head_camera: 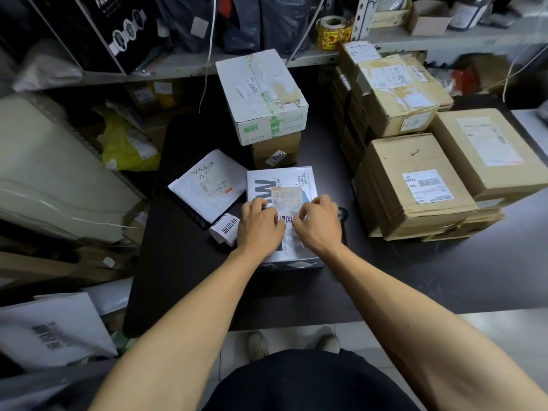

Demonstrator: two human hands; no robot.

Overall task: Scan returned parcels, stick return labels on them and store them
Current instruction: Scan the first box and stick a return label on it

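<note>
Labelling underway: left hand [258, 223] and right hand [318, 221] press a return label [285, 220] onto the white parcel [281, 185], fingers bent; label stack [226, 229] just left; storing remains.

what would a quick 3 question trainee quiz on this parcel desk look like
1. True or false: both hands rest on the white parcel on the black table.
2. The return label roll lies beside which hand? A) left hand B) right hand
3. What does the white box at the back stand on?

Key: 1 true; 2 A; 3 a brown carton marked 0332.
</note>
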